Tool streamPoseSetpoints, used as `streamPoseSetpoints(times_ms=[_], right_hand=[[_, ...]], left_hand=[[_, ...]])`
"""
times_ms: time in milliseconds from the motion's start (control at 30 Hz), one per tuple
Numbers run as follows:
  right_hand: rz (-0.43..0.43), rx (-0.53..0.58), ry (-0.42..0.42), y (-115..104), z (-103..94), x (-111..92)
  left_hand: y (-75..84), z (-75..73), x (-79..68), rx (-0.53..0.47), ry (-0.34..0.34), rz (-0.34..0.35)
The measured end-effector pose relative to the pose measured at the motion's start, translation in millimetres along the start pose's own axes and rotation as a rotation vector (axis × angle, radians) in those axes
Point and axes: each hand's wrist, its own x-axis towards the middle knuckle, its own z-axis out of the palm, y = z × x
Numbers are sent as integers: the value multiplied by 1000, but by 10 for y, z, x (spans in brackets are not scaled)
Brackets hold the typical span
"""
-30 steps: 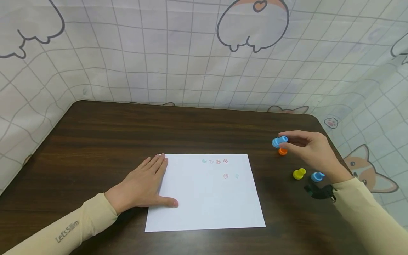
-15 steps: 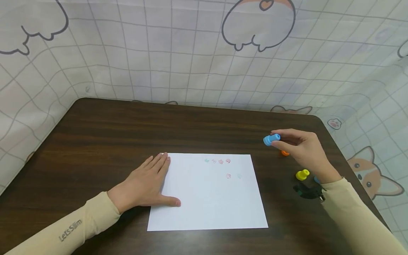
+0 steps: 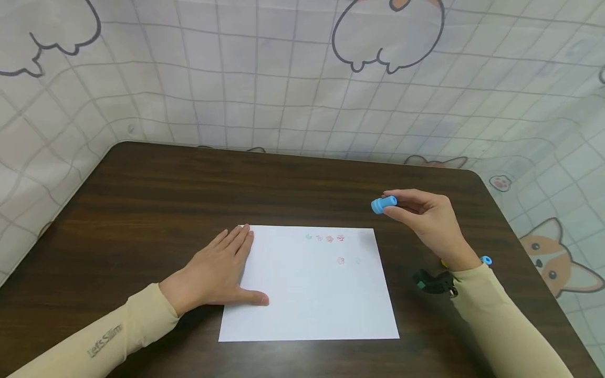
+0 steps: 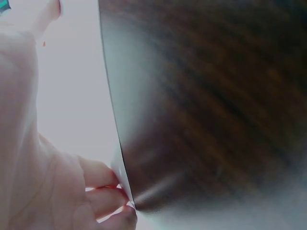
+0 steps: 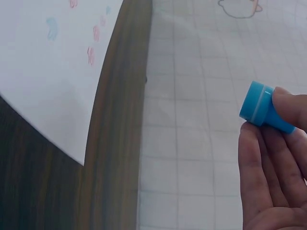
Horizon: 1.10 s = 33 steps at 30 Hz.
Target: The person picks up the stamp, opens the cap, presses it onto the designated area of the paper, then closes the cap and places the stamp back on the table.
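Observation:
A white sheet of paper (image 3: 307,299) lies on the dark wooden table, with small red and green stamped prints (image 3: 330,239) near its top right. Flat on the sheet's left side rests my left hand (image 3: 212,270), fingers straight and thumb spread; the left wrist view shows its fingers (image 4: 108,201) along the paper's edge. My right hand (image 3: 427,220) pinches a light blue stamp (image 3: 383,204) between thumb and fingers, above the table beyond the sheet's top right corner. In the right wrist view the blue stamp (image 5: 261,105) is tilted, its wide end pointing away from the palm.
Behind my right wrist, a second blue stamp (image 3: 486,260) and a sliver of a yellow stamp (image 3: 444,263) show. The orange stamp is hidden. A black wrist device (image 3: 434,283) hangs at my right sleeve. A grid-patterned cloth (image 3: 283,79) surrounds the table (image 3: 165,184).
My right hand has moved left with the blue stamp, toward the paper's top right corner. Its arm now covers the orange stamp and most of the yellow one. My left hand stays on the sheet.

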Motion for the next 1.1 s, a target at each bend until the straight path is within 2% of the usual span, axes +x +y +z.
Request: streamPoseSetpoints(times_ms=[233, 400, 600, 833, 967, 1100], right_hand=[[-15, 73, -1, 8, 123, 22], [0, 132, -39, -41, 264, 82], [-9, 148, -50, -88, 402, 154], [-18, 209, -69, -57, 466, 185], [-15, 207, -70, -14, 471, 180], [-8, 199, -70, 4, 442, 176]], left_hand=[[20, -27, 24, 9, -16, 7], [26, -37, 17, 14, -39, -9], [38, -59, 12, 19, -40, -9], [44, -91, 11, 31, -48, -12], [42, -104, 29, 37, -60, -6], [54, -121, 87, 57, -11, 12]])
